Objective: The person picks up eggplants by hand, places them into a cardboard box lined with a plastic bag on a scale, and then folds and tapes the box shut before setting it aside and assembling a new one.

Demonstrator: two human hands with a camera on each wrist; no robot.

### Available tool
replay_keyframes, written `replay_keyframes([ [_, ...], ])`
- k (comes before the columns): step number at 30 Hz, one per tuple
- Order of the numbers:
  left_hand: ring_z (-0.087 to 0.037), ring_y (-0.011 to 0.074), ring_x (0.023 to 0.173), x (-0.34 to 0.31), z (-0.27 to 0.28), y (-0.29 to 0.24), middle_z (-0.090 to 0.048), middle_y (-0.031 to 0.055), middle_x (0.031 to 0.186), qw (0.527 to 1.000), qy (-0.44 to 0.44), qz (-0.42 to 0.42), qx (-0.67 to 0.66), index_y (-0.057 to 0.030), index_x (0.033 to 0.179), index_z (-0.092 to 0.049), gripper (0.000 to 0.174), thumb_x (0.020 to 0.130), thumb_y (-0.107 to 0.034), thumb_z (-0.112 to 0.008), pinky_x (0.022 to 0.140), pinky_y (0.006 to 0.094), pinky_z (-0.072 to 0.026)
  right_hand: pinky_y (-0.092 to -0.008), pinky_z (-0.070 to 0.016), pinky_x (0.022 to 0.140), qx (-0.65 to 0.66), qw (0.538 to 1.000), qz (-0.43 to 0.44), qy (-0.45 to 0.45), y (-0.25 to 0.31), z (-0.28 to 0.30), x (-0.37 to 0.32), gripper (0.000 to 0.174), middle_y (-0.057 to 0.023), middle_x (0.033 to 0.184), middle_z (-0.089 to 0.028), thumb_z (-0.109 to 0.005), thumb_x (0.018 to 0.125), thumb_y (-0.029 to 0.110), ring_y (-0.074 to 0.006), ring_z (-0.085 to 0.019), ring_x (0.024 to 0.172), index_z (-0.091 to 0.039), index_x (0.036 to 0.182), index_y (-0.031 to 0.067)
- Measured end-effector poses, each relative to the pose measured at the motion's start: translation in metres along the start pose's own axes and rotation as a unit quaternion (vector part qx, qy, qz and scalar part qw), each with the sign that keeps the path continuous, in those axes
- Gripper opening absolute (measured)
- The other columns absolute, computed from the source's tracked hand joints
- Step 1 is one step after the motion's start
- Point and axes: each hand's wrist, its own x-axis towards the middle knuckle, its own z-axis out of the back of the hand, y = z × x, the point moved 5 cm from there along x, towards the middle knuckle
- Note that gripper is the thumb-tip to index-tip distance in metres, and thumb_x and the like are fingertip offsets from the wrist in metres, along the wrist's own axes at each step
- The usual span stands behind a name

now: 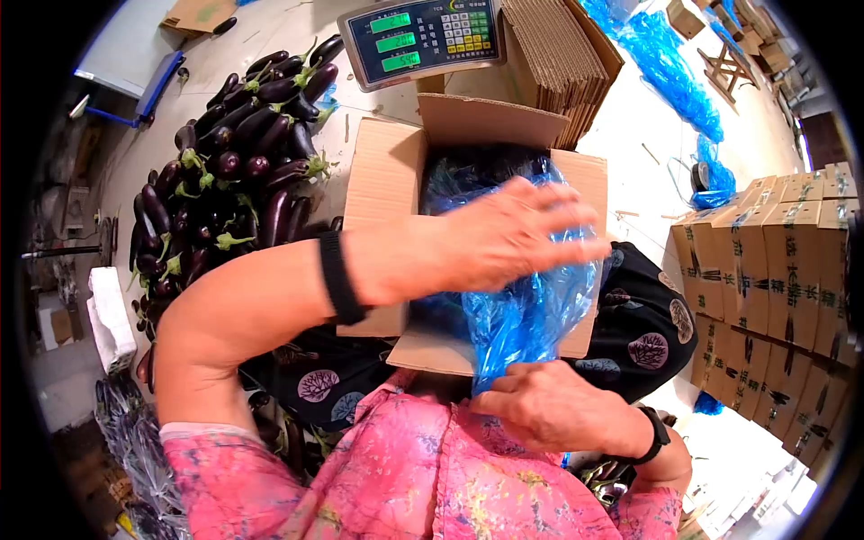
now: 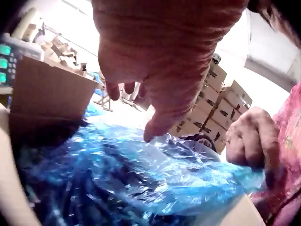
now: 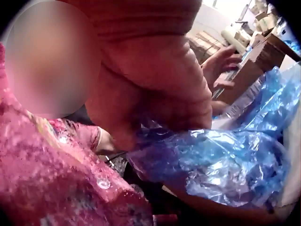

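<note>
On my feed the blue plastic bag (image 1: 517, 315) lies in the open carton (image 1: 382, 175), its end drawn over the near edge, where the right hand (image 1: 560, 407) grips it; the left hand (image 1: 517, 236) spreads its fingers above, contact unclear; I judge the bag is being gathered, which calls for steady tension; its contents I cannot make out.
</note>
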Motion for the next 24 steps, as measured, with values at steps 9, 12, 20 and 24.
replay_keyframes([
  [9,-0.055,0.0263,0.093,-0.117,0.034,0.074,-0.061,0.0058,0.086,0.98,0.139,0.002,0.143,-0.0128,0.079,-0.065,0.004,0.076,-0.011,-0.065,0.084,0.0411,-0.0431,-0.0432,-0.0536,0.066,-0.011,0.996,-0.09,0.015,0.001,-0.011,-0.029,0.054,-0.013,0.085,-0.065,-0.07,0.078,0.014,-0.0323,-0.065,0.079,-0.058,0.13,0.0035],
  [12,-0.058,0.0289,0.092,-0.16,0.086,0.092,-0.06,0.008,0.086,0.868,0.405,0.219,0.183,-0.0128,0.083,-0.067,0.011,0.077,-0.005,-0.065,0.08,0.0421,-0.0457,-0.0425,-0.0543,0.066,-0.004,0.999,-0.037,-0.013,0.005,-0.024,-0.029,0.055,-0.0132,0.084,-0.065,-0.068,0.08,0.012,-0.0329,-0.065,0.077,-0.055,0.132,-0.0004],
  [20,-0.066,0.032,0.082,-0.295,0.057,0.07,-0.062,0.0104,0.08,0.913,0.328,0.223,0.095,-0.0081,0.083,-0.069,0.008,0.077,-0.006,-0.064,0.066,0.0441,-0.0523,-0.0465,-0.0522,0.059,-0.093,0.991,-0.039,-0.09,0.014,0.059,0.007,0.016,-0.0121,0.074,-0.058,-0.061,0.082,0.005,-0.0346,-0.063,0.067,-0.053,0.096,0.0016],
  [24,-0.062,0.035,0.088,-0.31,0.013,0.081,-0.061,0.013,0.084,0.922,0.249,0.289,0.066,-0.0055,0.087,-0.068,0.012,0.076,-0.004,-0.063,0.074,0.0462,-0.0514,-0.0497,-0.0535,0.07,-0.128,0.976,-0.156,-0.084,-0.055,0.062,0.074,0.027,-0.017,0.091,-0.069,-0.065,0.091,0.01,-0.0429,-0.065,0.079,-0.058,0.115,0.0011],
])
